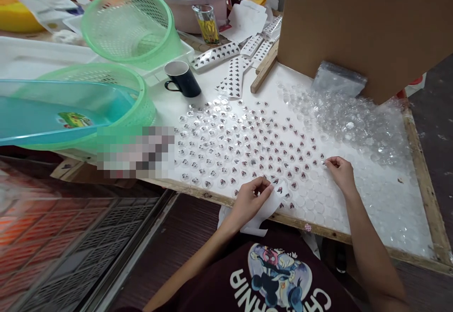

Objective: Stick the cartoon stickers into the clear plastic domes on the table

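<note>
My left hand (pixel 247 202) is closed on a white sticker sheet (pixel 268 209) at the table's front edge; the sheet hangs partly over the wooden rim. A few dark printed stickers show at its upper end. My right hand (pixel 341 174) pinches a small sticker (pixel 323 163) between thumb and fingertips, just over the clear discs. Many round clear plastic discs (pixel 261 154) with dark-and-red stickers on them lie in rows on the white tabletop to the left of my right hand. Plain clear discs (pixel 320 192) lie below it.
Loose clear discs (pixel 348 125) are heaped at the right against a cardboard sheet (pixel 361 29). More sticker sheets (pixel 235 77) lie at the back near a dark mug (pixel 187 83) and a glass (pixel 207 25). Green baskets (pixel 168 43) and a blue tub (pixel 38 109) crowd the left.
</note>
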A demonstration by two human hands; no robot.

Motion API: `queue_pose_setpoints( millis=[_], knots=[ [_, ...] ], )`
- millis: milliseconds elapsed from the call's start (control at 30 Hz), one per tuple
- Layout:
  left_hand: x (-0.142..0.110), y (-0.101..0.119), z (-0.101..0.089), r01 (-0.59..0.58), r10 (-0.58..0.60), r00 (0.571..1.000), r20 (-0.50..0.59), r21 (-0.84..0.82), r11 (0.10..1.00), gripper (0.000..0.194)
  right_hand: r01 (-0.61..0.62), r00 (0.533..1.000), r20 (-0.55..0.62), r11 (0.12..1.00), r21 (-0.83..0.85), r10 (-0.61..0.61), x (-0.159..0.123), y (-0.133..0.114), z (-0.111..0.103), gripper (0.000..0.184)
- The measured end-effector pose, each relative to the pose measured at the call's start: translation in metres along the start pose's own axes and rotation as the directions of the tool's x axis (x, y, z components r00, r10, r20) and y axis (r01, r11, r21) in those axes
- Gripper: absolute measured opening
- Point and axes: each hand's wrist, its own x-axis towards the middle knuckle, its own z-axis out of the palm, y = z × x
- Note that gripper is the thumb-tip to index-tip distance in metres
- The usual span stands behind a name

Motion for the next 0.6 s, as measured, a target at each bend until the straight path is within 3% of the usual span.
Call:
queue_pose_setpoints(
  millis=[233,433,533,600],
  knots=[
    [0.001,-0.002,0.001,-0.007,0.007,1.0,0.006,0.002,1.0,0.022,0.018,1.0,-0.01,0.992,-0.125,-0.019,-0.003,-0.007,0.009,0.011],
    [0.0,0.0,0.001,-0.012,0.012,1.0,-0.004,0.015,1.0,0.022,0.122,0.986,-0.063,0.922,-0.369,-0.156,-0.008,-0.017,0.009,0.023],
    [0.0,0.001,0.0,-0.006,0.007,1.0,-0.016,0.016,1.0,0.023,0.183,0.96,-0.15,0.934,-0.307,-0.237,-0.022,-0.034,0.007,0.014],
    [0.0,0.002,0.0,-0.007,0.007,1.0,-0.028,0.013,1.0,0.023,0.222,0.956,-0.161,0.963,-0.155,-0.246,-0.042,-0.051,0.01,0.021]
  ],
)
